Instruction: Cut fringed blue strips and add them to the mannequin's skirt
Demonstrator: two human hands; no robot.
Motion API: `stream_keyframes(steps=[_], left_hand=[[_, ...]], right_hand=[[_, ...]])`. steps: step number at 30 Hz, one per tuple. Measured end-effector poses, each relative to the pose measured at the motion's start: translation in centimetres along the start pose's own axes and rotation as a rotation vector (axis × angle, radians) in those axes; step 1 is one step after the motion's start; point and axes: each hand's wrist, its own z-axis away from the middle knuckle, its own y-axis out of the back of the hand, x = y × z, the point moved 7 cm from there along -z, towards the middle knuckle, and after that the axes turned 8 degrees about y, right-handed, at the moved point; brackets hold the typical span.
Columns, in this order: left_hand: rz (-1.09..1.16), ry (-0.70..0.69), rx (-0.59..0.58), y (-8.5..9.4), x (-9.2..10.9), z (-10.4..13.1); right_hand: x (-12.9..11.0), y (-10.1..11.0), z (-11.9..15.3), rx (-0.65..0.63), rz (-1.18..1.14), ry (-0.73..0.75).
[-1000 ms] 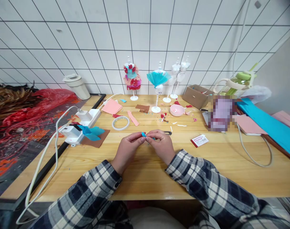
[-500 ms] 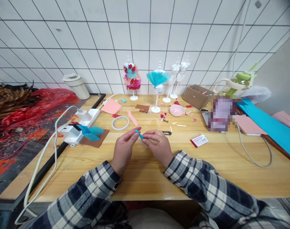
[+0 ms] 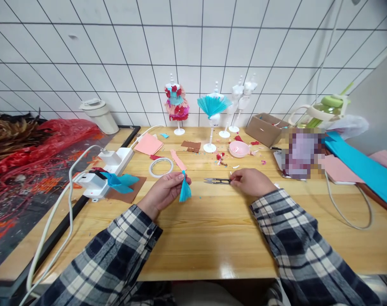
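Note:
My left hand (image 3: pixel 164 189) pinches a piece of blue crepe paper (image 3: pixel 185 193) at its gathered middle; the lower end fans out below the thumb. To the right, my right hand (image 3: pixel 253 182) has its fingers closed on the back end of small black thread snips (image 3: pixel 218 181), whose silver points face left, low over the tabletop. Behind them stands a white mini dress form (image 3: pixel 210 136) with a pleated blue paper fan (image 3: pixel 213 105) across its chest. A roll of white double-sided tape (image 3: pixel 161 167) lies just beyond my left hand, beside a pink paper strip (image 3: pixel 178 159).
A decorated dress form (image 3: pixel 176 104) and two bare white ones (image 3: pixel 236 91) stand by the tiled wall. A pink bowl (image 3: pixel 239 148), paper scraps and a cardboard box (image 3: pixel 266 128) lie right of centre. A power strip (image 3: pixel 125 157) with cables (image 3: pixel 72 187) runs along the left.
My hands have parted. My right hand let go of the blue paper and moved right onto the snips. The paper in my left hand now hangs with its fanned end showing.

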Motion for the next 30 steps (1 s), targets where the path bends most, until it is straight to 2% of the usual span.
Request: stream_keyframes(steps=[4,6,9,11,16,21,26,28,30], left_hand=[[-0.111,0.011,0.028,-0.1,-0.3,0.3],[-0.167,0.024,0.032,-0.1,-0.4,0.2],[-0.225,0.026,0.022,-0.3,-0.6,0.3],[-0.248,0.034,0.023,-0.4,-0.7,0.4],[-0.289,0.045,0.054,-0.5,-0.9,0.6],[-0.319,0.057,0.068,-0.5,-1.1,0.7],[-0.369,0.066,0.092,-0.5,-1.3,0.7],[-0.400,0.078,0.097,-0.5,-1.4,0.6],[-0.435,0.074,0.111,-0.5,-1.4,0.5]], right_hand=[[-2.5,-0.9,0.0,-0.018,-0.006,0.046],[-3.1,-0.8,-0.1,0.014,-0.033,0.088],[-2.3,0.1,-0.4,0.146,0.030,0.074],[-1.8,0.2,-0.7,0.188,0.077,0.086],[-2.1,-0.5,-1.0,0.152,0.113,0.106],[-2.4,-0.5,-0.8,0.163,0.108,0.047],[-2.6,-0.9,-1.2,0.177,0.138,0.082],[-2.8,-1.0,-1.3,0.208,0.109,0.100],[-3.4,-0.9,-1.3,0.269,-0.021,0.109]])
